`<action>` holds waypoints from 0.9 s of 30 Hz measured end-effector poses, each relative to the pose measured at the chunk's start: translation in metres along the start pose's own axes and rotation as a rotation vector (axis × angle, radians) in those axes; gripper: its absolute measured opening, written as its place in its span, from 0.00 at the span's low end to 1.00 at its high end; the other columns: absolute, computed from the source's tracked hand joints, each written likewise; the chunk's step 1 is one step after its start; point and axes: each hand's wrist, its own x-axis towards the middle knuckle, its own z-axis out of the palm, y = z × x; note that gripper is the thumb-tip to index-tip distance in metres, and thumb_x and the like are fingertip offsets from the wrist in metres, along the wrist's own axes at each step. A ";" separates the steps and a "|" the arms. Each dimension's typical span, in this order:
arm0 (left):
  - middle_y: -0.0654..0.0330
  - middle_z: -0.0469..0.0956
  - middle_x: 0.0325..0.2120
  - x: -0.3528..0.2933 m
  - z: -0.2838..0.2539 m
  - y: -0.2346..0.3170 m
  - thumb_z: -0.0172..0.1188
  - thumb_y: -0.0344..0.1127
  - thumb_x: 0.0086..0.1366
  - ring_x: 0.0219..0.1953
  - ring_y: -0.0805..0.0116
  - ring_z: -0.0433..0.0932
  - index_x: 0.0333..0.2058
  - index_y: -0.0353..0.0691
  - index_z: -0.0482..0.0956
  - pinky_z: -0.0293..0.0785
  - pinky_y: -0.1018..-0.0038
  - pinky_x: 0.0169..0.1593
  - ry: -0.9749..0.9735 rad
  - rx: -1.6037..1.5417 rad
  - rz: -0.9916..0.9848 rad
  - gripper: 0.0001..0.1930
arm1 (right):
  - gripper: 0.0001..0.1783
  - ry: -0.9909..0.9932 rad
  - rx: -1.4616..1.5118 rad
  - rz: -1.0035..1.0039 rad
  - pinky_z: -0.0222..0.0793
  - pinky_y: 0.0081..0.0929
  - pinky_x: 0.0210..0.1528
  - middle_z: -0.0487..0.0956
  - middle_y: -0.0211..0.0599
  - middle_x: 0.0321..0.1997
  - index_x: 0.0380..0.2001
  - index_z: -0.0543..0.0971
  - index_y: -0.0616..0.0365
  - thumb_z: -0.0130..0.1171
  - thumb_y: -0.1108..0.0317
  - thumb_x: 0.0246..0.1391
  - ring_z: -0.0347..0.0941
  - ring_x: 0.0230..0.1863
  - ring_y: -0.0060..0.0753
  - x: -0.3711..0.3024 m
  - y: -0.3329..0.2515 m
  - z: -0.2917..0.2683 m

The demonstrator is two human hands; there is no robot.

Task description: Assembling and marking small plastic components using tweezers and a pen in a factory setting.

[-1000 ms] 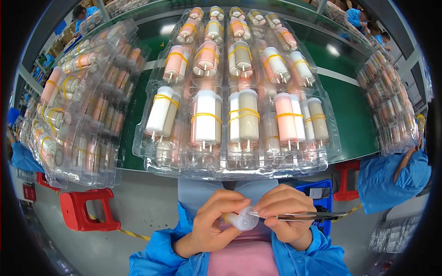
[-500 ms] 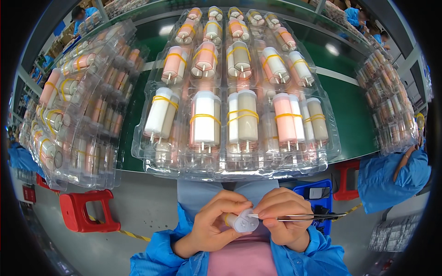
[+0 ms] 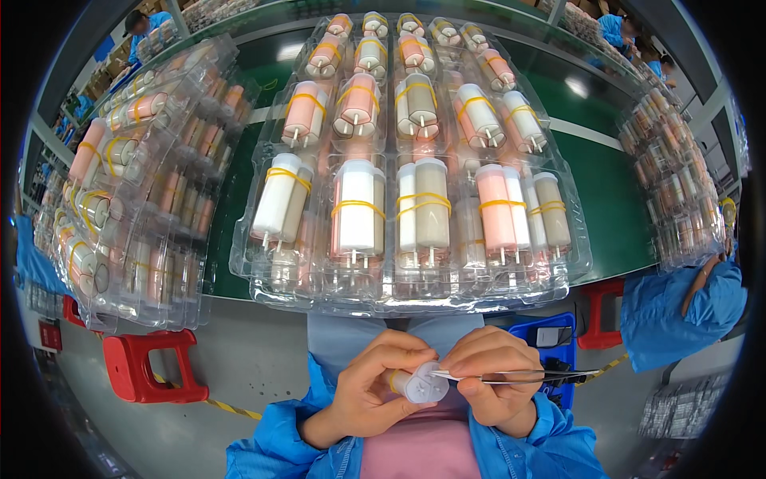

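Note:
My left hand (image 3: 373,387) is closed around a small bundle of tubes (image 3: 427,385), whose whitish round ends face right, with a bit of yellow rubber band showing by the fingers. In my right hand (image 3: 496,374) a pair of slim metal tweezers (image 3: 519,375) is pinched between thumb and fingers. The tweezers' pale tip touches or lies just over the bundle's end, beside a thin white stem. Both hands are held close together over my lap, in front of the trays. How far the tubes reach inside my left palm is hidden.
Stacked clear plastic trays (image 3: 415,299) of banded white, pink and grey tubes stand ahead on a green belt (image 3: 598,215). More stacks rise at left (image 3: 152,231) and right (image 3: 674,184). Red stools (image 3: 152,367), a blue bin (image 3: 568,351) and a co-worker's blue sleeve (image 3: 678,315) are nearby.
My hands and the bundle stay almost still; the tweezers shift very slightly at the bundle's end. At the far left edge, a person's blue clothing has moved.

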 end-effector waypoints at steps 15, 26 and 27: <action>0.49 0.70 0.43 0.001 0.000 -0.001 0.70 0.21 0.46 0.43 0.65 0.72 0.47 0.32 0.69 0.68 0.72 0.45 -0.014 -0.037 -0.010 0.28 | 0.07 0.030 0.035 0.004 0.73 0.26 0.28 0.81 0.42 0.28 0.28 0.79 0.63 0.65 0.75 0.43 0.77 0.26 0.37 -0.001 0.002 0.000; 0.51 0.69 0.48 0.001 -0.004 0.004 0.62 0.26 0.57 0.47 0.64 0.72 0.54 0.30 0.65 0.69 0.72 0.48 -0.068 -0.276 -0.189 0.27 | 0.09 0.177 0.170 0.118 0.73 0.24 0.29 0.79 0.49 0.29 0.31 0.78 0.69 0.62 0.73 0.48 0.77 0.28 0.35 -0.011 0.001 0.006; 0.51 0.69 0.49 -0.001 -0.003 0.006 0.61 0.28 0.59 0.47 0.63 0.73 0.55 0.30 0.63 0.69 0.72 0.48 -0.056 -0.412 -0.285 0.27 | 0.10 0.201 0.194 0.115 0.73 0.24 0.30 0.79 0.50 0.30 0.32 0.78 0.70 0.62 0.72 0.49 0.77 0.29 0.34 -0.014 0.004 0.007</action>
